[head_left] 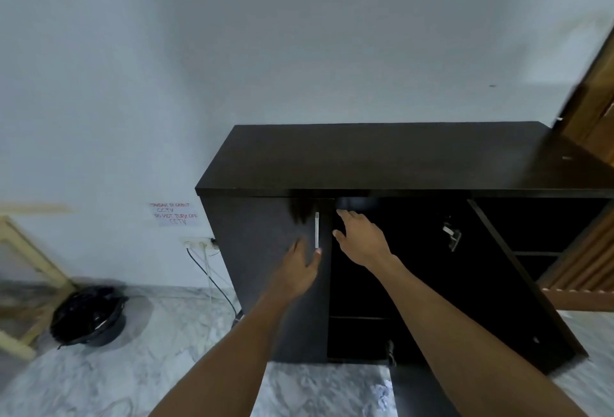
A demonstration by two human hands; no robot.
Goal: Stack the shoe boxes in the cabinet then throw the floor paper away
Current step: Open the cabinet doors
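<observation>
I see my left hand point(304, 267) open beside the cabinet point(382, 157) handle point(316, 230), right hand point(360, 237) spread, holding nothing.

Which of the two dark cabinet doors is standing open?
The right door: it is swung outward, showing its inner face and hinge. The left door, with the silver handle, lies closed.

Cabinet point(382, 157) middle bay, frame centre, is open above its shelf point(358, 317). Left door point(265, 267) covers centre-left. The open right door point(518, 284) bounds the right.
</observation>
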